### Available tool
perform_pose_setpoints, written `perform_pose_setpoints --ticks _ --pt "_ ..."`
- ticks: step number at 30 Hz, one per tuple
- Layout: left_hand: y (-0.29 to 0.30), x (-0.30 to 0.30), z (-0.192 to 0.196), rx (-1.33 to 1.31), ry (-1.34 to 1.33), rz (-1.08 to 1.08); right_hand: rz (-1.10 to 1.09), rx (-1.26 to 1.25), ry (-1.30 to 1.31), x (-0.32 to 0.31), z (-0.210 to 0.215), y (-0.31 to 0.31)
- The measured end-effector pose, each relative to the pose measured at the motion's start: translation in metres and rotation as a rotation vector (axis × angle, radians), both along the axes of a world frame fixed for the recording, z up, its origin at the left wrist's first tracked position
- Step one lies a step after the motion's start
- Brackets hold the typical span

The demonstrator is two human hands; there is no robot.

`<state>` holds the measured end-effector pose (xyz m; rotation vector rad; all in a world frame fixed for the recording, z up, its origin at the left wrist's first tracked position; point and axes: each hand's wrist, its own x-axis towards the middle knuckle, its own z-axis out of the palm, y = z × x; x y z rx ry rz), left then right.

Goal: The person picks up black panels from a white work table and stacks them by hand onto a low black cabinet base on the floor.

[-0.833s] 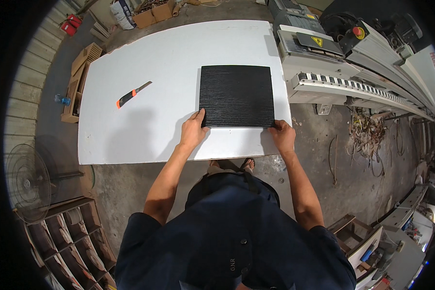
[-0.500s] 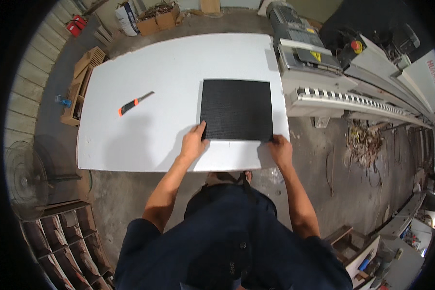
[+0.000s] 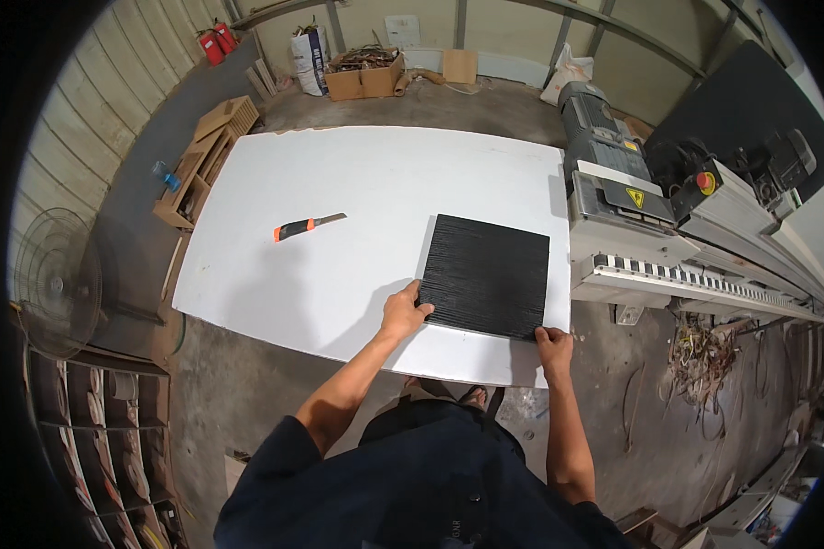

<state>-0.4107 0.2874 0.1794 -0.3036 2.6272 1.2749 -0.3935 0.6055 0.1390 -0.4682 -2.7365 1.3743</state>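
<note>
A black rectangular panel (image 3: 487, 274) with a fine wood-grain texture lies on the white tabletop (image 3: 366, 174), towards its right side. My left hand (image 3: 405, 311) grips the panel's near left corner, thumb on top and fingers along the side edge. At the near right corner, my right hand (image 3: 554, 349) pinches the edge between thumb and fingers. Off to the left on the same white surface rests an orange and black utility knife (image 3: 309, 226), its blade extended and pointing right.
Along the table's right side stands a large machine (image 3: 613, 201) with a motor and a toothed rail. A standing fan (image 3: 57, 284) and a shelf rack of edging rolls (image 3: 101, 439) are at the left. Tangled offcut strips (image 3: 703, 357) lie on the floor to the right.
The whole view has shifted, so the table and panel appear lower and further right, with more of the back wall showing. Both hands keep the same corners of the panel.
</note>
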Motion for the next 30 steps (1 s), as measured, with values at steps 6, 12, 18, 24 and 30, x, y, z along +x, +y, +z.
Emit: perform_pose_setpoints --ticks 6,12,18,24,30 --pt "-0.012 0.002 -0.03 0.154 0.204 0.056 -0.01 -0.071 0.051 0.0 -0.019 -0.003" --pt "-0.021 0.001 -0.04 0.252 0.218 -0.001 0.013 -0.05 -0.094 -0.008 -0.01 -0.009" --pt "0.0 0.018 -0.007 -0.301 0.348 -0.383 0.019 -0.028 -0.011 0.007 -0.006 -0.001" --pt "-0.012 0.015 -0.026 -0.433 0.329 -0.403 0.244 0.077 0.078 0.015 0.005 -0.005" --pt "-0.016 0.011 -0.037 -0.503 0.322 -0.421 0.413 0.299 0.237 0.015 -0.001 -0.005"
